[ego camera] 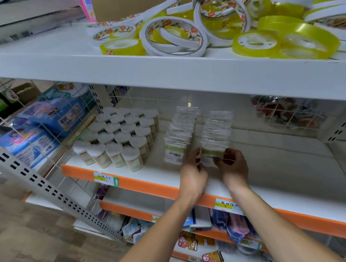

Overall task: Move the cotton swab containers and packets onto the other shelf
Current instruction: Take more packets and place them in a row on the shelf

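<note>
Several round cotton swab containers [119, 135] with white tops stand packed together on the left of the middle shelf [144, 183]. Two rows of clear swab packets stand upright to their right: a left row [179, 135] and a right row [216, 131]. My left hand [194, 168] and my right hand [234, 165] hold the front packet [212, 156] of the right row from either side, fingers curled round its edges. The packet is slightly blurred.
The white upper shelf [50, 62] holds a heap of yellow and white tape rolls [215, 28] and a cardboard box [125, 0]. Blue packs [47, 123] sit behind a wire grid on the left. Lower orange-edged shelves carry assorted small goods [211, 252]. A bag of red items [286, 113] hangs at the back right.
</note>
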Action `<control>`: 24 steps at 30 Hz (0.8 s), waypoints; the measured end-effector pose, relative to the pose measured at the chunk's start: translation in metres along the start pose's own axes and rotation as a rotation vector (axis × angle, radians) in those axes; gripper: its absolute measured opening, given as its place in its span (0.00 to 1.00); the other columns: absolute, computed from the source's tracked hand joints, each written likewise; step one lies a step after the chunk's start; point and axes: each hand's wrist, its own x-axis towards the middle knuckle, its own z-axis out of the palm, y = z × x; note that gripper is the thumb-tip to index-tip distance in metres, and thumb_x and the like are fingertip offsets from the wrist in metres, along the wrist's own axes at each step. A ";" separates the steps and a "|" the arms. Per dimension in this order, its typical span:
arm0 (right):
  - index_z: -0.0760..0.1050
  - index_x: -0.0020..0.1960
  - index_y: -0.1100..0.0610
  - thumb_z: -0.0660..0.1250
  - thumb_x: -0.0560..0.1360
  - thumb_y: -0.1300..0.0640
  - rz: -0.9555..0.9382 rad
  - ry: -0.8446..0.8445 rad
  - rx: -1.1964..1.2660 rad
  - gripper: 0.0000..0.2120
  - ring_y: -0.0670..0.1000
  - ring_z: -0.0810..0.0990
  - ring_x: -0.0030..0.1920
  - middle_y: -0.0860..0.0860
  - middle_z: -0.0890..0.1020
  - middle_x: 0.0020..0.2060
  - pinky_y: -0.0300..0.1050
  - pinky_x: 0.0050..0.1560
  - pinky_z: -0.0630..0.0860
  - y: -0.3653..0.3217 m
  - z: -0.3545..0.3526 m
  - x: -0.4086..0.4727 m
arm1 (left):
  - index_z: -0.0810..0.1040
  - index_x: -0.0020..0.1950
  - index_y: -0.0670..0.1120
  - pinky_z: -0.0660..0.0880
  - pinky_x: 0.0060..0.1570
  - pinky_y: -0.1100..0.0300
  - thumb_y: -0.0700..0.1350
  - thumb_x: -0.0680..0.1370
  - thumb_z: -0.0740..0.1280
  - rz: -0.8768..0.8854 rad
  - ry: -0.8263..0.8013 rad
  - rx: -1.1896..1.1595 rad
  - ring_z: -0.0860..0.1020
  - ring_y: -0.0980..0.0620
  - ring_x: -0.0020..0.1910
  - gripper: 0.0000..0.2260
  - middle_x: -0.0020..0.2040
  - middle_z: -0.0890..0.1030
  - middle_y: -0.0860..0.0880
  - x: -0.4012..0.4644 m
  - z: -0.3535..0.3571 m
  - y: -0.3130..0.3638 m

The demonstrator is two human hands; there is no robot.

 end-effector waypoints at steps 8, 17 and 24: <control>0.75 0.52 0.51 0.75 0.70 0.64 0.004 0.009 0.001 0.16 0.51 0.80 0.44 0.49 0.82 0.44 0.42 0.47 0.73 -0.002 0.000 -0.004 | 0.77 0.59 0.48 0.71 0.58 0.65 0.35 0.76 0.61 -0.009 0.013 -0.007 0.76 0.56 0.55 0.16 0.55 0.80 0.51 -0.023 -0.003 -0.002; 0.75 0.54 0.51 0.78 0.68 0.58 0.059 0.023 -0.018 0.18 0.48 0.79 0.45 0.48 0.81 0.46 0.40 0.45 0.73 0.006 -0.014 -0.011 | 0.79 0.57 0.46 0.72 0.54 0.67 0.36 0.76 0.60 -0.002 -0.114 0.030 0.78 0.55 0.53 0.14 0.53 0.82 0.51 -0.033 0.007 0.007; 0.76 0.49 0.49 0.72 0.70 0.63 0.077 0.147 0.039 0.13 0.51 0.80 0.48 0.48 0.82 0.45 0.45 0.52 0.76 0.011 -0.072 -0.009 | 0.81 0.61 0.44 0.69 0.54 0.72 0.36 0.76 0.60 0.032 -0.355 0.067 0.78 0.54 0.58 0.16 0.58 0.83 0.49 -0.040 0.044 0.032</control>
